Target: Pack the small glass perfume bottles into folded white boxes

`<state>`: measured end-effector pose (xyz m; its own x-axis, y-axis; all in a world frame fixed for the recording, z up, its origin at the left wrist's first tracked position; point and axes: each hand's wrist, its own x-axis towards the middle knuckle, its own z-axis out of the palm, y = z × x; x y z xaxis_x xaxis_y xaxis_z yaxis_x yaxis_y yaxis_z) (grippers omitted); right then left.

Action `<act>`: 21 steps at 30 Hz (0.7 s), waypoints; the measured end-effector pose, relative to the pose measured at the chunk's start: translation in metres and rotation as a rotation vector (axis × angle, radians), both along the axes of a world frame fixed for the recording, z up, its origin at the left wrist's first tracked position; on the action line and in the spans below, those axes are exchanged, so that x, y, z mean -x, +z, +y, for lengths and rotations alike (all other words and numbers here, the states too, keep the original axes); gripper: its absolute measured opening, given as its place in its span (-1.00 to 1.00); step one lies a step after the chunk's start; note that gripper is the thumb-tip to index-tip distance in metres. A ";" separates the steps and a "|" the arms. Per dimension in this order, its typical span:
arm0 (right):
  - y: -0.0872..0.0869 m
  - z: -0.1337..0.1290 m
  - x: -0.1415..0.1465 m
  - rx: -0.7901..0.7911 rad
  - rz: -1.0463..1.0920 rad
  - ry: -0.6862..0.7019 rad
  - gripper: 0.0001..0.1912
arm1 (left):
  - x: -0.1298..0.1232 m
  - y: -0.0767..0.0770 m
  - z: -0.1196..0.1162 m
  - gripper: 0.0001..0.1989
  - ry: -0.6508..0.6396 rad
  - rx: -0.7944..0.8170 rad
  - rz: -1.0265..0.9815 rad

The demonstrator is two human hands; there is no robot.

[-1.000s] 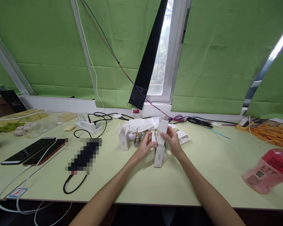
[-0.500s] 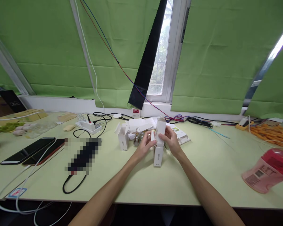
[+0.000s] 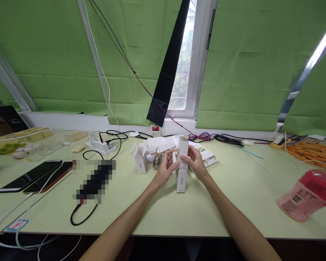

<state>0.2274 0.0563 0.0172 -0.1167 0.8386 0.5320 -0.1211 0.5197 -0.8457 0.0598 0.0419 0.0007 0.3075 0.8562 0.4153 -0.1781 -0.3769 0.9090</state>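
Observation:
A small white cardboard box [image 3: 181, 180] stands upright on the pale green table, its tall flap [image 3: 183, 146] raised. My left hand [image 3: 166, 167] is at the box's left side, fingers closed around its upper edge near a small side flap. My right hand [image 3: 196, 162] grips the raised flap from the right, thumb across its front. Whatever is inside the box cannot be seen. Another white box [image 3: 140, 164], its top flaps open, stands to the left. Behind my left hand lie several clear-wrapped items [image 3: 157, 160], partly covered.
Flattened white boxes and papers [image 3: 206, 154] lie behind my hands. On the left are a power strip [image 3: 101, 145], two dark phones or tablets [image 3: 32, 175] and cables. A pink jar with a red lid [image 3: 304, 195] stands right, before orange sticks [image 3: 309, 156].
The view has shifted slightly. Both hands stay at the white box in almost the same pose, and the box remains upright in the same place.

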 end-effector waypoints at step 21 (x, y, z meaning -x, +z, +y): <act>-0.006 0.006 -0.002 -0.026 -0.024 0.010 -0.47 | -0.001 -0.005 -0.001 -0.45 0.090 -0.149 0.151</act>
<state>0.2294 0.0622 0.0117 -0.1380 0.8231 0.5509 -0.1062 0.5407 -0.8345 0.0613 0.0409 -0.0043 0.3006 0.8157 0.4943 -0.0039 -0.5172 0.8559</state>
